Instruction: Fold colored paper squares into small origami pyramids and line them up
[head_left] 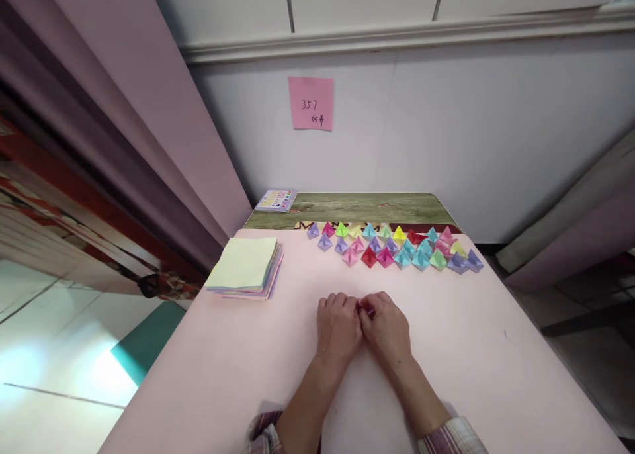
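My left hand (338, 324) and my right hand (387, 327) rest side by side in the middle of the pale pink table (496, 361), fingers curled together. Between the fingertips they pinch a small red folded paper piece (364, 306), mostly hidden by the fingers. Beyond the hands, rows of several finished folded paper shapes (397, 247) in purple, pink, green, blue, yellow and red line the far side of the table.
A stack of coloured square paper sheets (246, 266), pale green on top, lies at the left. A paper pack (276, 200) sits on a wood-grain surface (367, 208) behind. A pink note (311, 102) hangs on the wall. Curtain (124, 130) at left.
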Motion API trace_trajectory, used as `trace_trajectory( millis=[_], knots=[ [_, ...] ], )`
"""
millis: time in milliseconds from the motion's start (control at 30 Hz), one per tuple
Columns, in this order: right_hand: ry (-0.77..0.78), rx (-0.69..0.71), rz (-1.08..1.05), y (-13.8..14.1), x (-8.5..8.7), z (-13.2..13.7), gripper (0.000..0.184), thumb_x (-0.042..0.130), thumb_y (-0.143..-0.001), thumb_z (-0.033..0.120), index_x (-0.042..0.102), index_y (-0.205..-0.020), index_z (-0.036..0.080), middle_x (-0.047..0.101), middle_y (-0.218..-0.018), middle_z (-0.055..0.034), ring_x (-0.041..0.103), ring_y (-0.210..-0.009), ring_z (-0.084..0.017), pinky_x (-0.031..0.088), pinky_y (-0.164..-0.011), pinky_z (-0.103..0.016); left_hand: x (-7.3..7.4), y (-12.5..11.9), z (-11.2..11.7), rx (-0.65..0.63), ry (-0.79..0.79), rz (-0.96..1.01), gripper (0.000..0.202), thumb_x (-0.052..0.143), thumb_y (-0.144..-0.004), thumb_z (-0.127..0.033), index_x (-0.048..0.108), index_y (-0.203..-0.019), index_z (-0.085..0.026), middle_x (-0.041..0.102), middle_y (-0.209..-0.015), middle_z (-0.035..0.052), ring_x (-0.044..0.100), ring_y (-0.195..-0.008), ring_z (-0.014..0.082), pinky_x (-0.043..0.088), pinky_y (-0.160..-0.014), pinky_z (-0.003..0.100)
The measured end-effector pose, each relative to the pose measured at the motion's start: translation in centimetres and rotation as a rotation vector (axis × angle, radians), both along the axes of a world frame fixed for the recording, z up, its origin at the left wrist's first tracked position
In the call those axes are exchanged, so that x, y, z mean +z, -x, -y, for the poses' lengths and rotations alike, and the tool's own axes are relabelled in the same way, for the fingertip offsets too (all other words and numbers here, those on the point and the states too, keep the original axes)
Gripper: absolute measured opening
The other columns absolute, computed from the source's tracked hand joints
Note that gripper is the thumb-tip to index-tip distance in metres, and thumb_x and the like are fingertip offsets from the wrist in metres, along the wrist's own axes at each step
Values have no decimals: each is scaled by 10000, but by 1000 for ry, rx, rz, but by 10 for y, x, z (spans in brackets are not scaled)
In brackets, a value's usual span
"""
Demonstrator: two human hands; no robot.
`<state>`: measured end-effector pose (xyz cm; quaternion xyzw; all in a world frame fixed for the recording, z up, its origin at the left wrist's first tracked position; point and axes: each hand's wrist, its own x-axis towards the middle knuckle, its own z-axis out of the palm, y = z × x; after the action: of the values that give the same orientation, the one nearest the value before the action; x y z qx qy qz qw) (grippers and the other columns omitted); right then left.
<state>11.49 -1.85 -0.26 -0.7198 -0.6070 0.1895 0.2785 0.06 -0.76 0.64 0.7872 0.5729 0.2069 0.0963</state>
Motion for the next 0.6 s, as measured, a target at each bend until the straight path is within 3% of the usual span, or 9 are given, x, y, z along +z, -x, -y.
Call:
trace_trajectory(
  millis=[200, 433, 600],
  knots=[
    [-2, 20, -3, -1, 2, -1, 119, 569, -822, 182, 649, -738, 209, 593, -824, 9, 554, -656, -96, 339, -586, -214, 0, -1, 0, 103, 43, -8, 170, 506, -845, -145, 664, -871, -204, 677, -864, 48, 583, -849, 216, 347, -750, 357],
    [-36, 40, -10, -4, -4, 0, 120, 547, -796, 169, 657, -815, 214, 628, -857, -12, 597, -716, -130, 398, -644, -230, 1, 5, -5, -27, 84, 88, 157, 534, -795, -114, 633, -865, -215, 641, -909, 32, 559, -879, 200, 364, -766, 342],
    [-38, 18, -164, -12, 0, 0, 276, 552, -781, 236, 649, -1040, 239, 685, -832, -2, 639, -712, -156, 453, -686, -255, -2, 5, -7, -43, 88, 141, 129, 548, -804, -143, 638, -855, -220, 615, -882, 34, 549, -877, 200, 379, -766, 335]
  ],
)
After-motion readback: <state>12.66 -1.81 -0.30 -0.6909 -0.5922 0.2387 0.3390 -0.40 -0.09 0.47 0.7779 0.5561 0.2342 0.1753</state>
